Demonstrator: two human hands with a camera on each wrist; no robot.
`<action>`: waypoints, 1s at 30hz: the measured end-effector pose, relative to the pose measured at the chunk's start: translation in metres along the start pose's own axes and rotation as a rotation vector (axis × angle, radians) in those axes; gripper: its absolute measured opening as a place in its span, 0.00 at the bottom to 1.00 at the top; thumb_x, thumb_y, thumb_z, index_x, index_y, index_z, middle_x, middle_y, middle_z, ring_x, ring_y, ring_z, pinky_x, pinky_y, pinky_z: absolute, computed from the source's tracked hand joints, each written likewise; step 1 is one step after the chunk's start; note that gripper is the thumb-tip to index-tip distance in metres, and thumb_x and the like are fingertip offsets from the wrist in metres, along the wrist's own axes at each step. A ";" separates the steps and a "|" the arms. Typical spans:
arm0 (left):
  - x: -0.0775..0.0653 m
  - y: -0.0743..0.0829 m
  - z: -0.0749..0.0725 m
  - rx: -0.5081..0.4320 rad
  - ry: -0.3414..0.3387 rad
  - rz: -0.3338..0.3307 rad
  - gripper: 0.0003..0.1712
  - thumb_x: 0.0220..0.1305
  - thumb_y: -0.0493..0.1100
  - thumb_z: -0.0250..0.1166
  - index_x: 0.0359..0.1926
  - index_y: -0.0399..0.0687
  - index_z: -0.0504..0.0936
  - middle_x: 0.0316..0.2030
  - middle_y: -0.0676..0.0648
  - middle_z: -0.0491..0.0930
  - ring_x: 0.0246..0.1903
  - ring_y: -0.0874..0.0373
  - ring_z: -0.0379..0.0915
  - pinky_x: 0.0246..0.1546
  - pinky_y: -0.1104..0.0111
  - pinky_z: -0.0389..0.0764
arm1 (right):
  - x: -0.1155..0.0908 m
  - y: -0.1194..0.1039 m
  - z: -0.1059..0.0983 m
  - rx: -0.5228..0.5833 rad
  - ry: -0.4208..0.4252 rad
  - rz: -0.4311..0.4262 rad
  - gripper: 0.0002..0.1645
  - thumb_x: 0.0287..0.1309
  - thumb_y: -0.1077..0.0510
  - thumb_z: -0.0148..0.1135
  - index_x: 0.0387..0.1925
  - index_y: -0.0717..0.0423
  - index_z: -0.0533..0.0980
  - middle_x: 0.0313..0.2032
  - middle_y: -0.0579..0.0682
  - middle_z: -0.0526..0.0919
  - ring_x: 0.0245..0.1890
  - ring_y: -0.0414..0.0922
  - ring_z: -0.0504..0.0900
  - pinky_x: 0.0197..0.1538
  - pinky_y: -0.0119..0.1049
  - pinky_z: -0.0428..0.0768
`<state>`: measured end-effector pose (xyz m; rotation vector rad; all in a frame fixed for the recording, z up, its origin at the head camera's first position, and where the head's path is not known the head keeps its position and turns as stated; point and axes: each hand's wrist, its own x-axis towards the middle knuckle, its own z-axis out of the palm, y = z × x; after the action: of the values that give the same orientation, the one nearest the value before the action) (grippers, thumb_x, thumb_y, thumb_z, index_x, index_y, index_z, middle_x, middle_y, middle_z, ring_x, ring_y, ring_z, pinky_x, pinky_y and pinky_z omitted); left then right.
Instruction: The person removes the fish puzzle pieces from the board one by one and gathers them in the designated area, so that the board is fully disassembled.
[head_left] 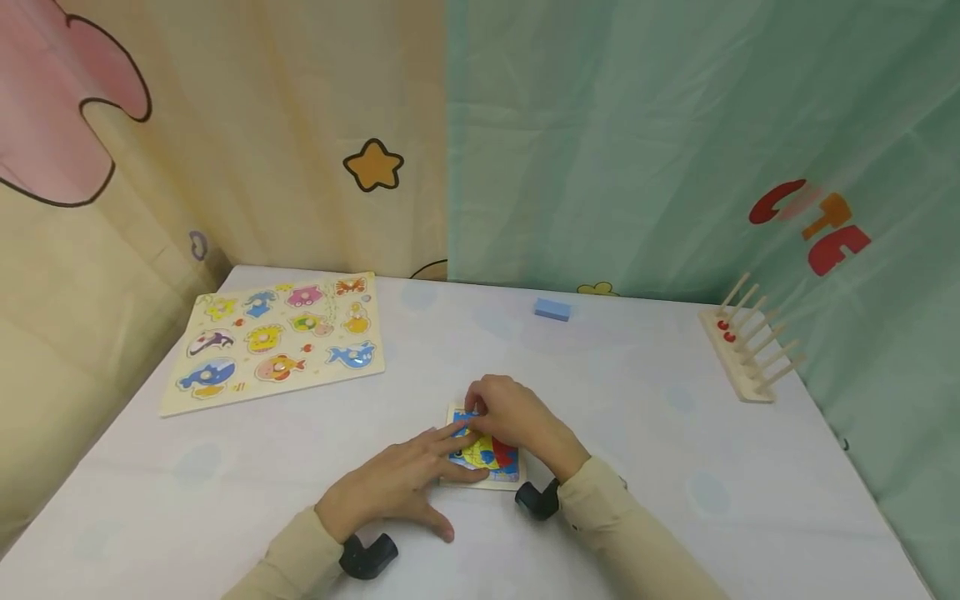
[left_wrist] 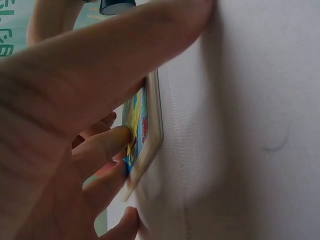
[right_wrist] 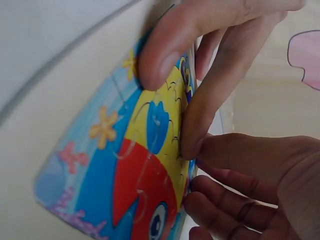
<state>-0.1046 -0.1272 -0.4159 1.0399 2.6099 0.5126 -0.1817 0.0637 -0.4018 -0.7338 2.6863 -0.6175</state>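
Note:
A small fish jigsaw puzzle (head_left: 500, 467) in a pale wooden frame lies on the table, showing a yellow and red fish on blue. My left hand (head_left: 401, 475) reaches over it from the left, fingers spread and fairly straight. Two of its fingertips (right_wrist: 157, 75) rest on the picture, and its thumb points off to the side near the table. Over the puzzle's far edge, my right hand (head_left: 513, 412) has bent fingers, with thumb and fingertips (right_wrist: 210, 150) close together at the surface. Whether a piece lies between them is hidden.
Back left lies a large sea-animal peg puzzle board (head_left: 277, 342). A blue block (head_left: 552, 310) sits near the back edge. On the right stands a wooden peg rack (head_left: 742, 358) with red beads. Black wrist devices (head_left: 367, 557) hang under both wrists. Curtains enclose the table's back.

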 end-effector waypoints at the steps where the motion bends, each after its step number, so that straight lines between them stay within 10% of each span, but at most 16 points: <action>1: 0.000 0.000 0.000 0.005 0.000 0.001 0.42 0.42 0.66 0.77 0.63 0.71 0.78 0.73 0.50 0.60 0.74 0.49 0.47 0.58 0.49 0.74 | 0.001 -0.001 -0.001 -0.003 -0.008 0.010 0.10 0.56 0.52 0.71 0.37 0.52 0.81 0.29 0.42 0.76 0.29 0.40 0.74 0.34 0.31 0.78; 19: -0.002 0.004 0.000 0.056 -0.025 0.049 0.48 0.38 0.66 0.79 0.65 0.69 0.76 0.73 0.51 0.59 0.76 0.48 0.40 0.69 0.47 0.57 | 0.009 -0.016 -0.014 -0.174 -0.097 0.090 0.14 0.47 0.49 0.77 0.32 0.48 0.82 0.28 0.39 0.79 0.27 0.39 0.75 0.32 0.36 0.75; 30: -0.002 0.007 -0.001 0.049 -0.040 0.011 0.48 0.39 0.63 0.80 0.65 0.70 0.75 0.73 0.53 0.59 0.75 0.50 0.46 0.66 0.54 0.65 | 0.010 -0.020 -0.014 -0.241 -0.093 0.066 0.15 0.45 0.48 0.79 0.32 0.49 0.82 0.31 0.41 0.81 0.27 0.41 0.76 0.33 0.37 0.76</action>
<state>-0.0992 -0.1235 -0.4119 1.0687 2.5955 0.4284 -0.1866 0.0475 -0.3818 -0.7098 2.7138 -0.2389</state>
